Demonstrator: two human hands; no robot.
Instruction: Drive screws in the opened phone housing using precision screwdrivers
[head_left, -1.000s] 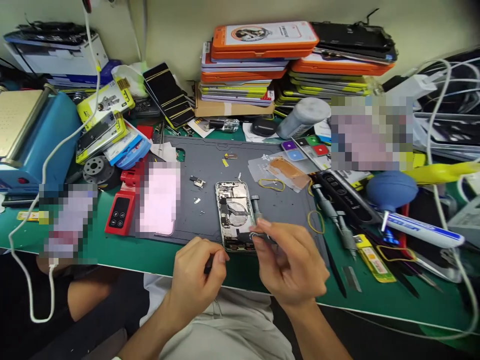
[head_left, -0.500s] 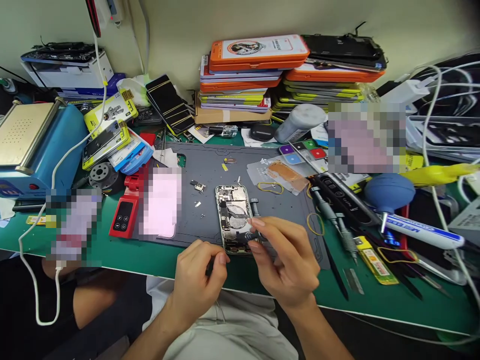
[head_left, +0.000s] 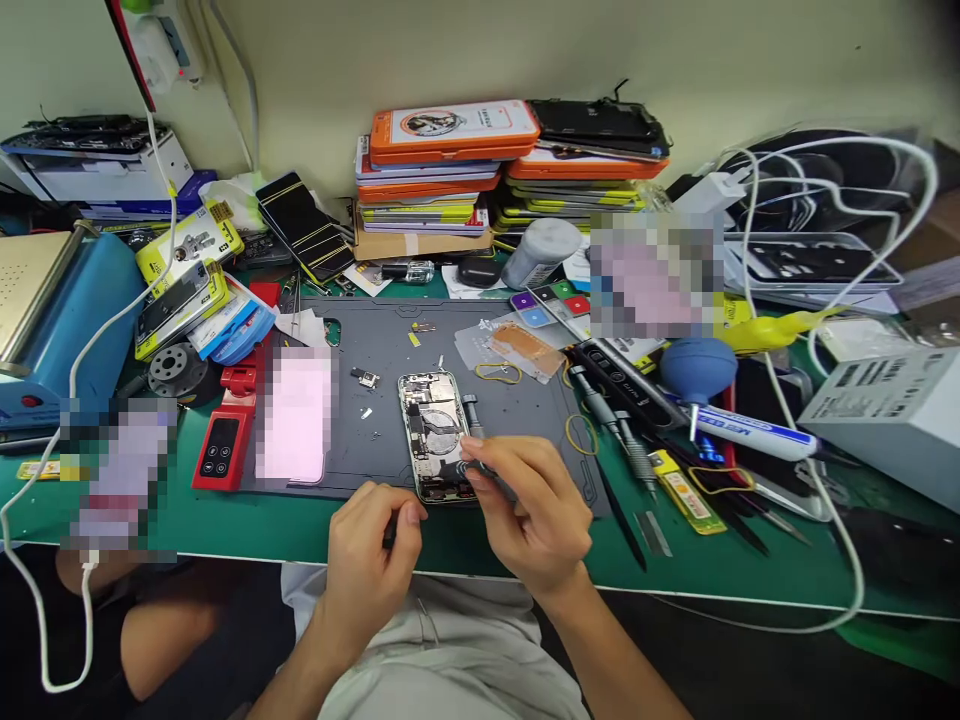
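An opened phone (head_left: 441, 425) lies on the dark grey work mat (head_left: 375, 340), its screen off and its metal parts, boards and round coil bared. Over its lower right part, my right hand (head_left: 536, 510) pinches a dark slim tool (head_left: 454, 469) between thumb and fingers; its exact kind is unclear. My left hand (head_left: 371, 545) is curled closed at the phone's lower left corner, with something dark showing in its grip that I cannot make out. Beside the phone's right edge lies a grey screwdriver (head_left: 472, 412). Left of it are a small phone part (head_left: 365, 378) and tiny loose pieces.
A red clamp device (head_left: 223, 450) stands left, by a blurred pink panel (head_left: 296, 415). To the right lie screwdrivers (head_left: 634, 450), a blue air blower (head_left: 699, 370) and a white-blue tube (head_left: 757, 432). Stacked orange cases (head_left: 454, 130) line the wall. A white cable (head_left: 94, 370) crosses the left side.
The view has turned to the right, so the bench shifts left in the picture. Both hands stay in almost the same place by the phone, with the right hand still pinching the dark tool.
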